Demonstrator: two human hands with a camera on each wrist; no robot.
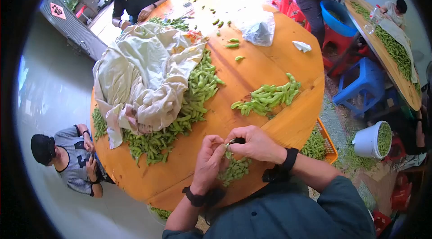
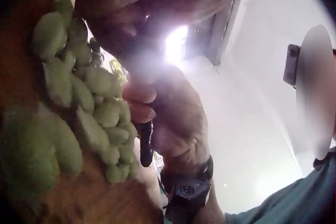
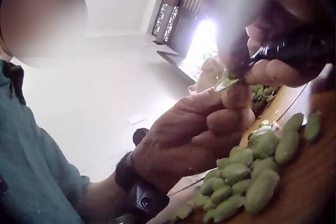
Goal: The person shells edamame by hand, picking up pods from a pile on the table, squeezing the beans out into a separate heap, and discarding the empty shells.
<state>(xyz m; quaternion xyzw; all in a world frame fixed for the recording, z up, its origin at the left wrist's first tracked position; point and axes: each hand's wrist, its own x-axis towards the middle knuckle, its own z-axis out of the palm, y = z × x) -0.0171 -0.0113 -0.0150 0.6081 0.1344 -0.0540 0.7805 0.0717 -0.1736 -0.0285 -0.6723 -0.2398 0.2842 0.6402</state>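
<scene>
Head view: the green pod (image 1: pixel 228 153) is held above the near edge of the table (image 1: pixel 292 63), between the left hand (image 1: pixel 208 162) and the right hand (image 1: pixel 254 145).
Left fingers: the pod is pinched between thumb and curled forefinger.
Right fingers: a dark object (image 2: pixel 147 145) is gripped in the curled fingers; whether the pod is also pinched by their tips cannot be told.
Pod handling: judged very light, pliable and easily torn; best held by one end, with light thumb pressure along the seam.
Shelled beans (image 1: pixel 235 170): heaped at the near edge, below the hands; judged firm, smooth and easily bruised, so best lifted by the flat sides.
Loose pods (image 1: pixel 270 97): piled toward the right edge, apart from the hands.
</scene>
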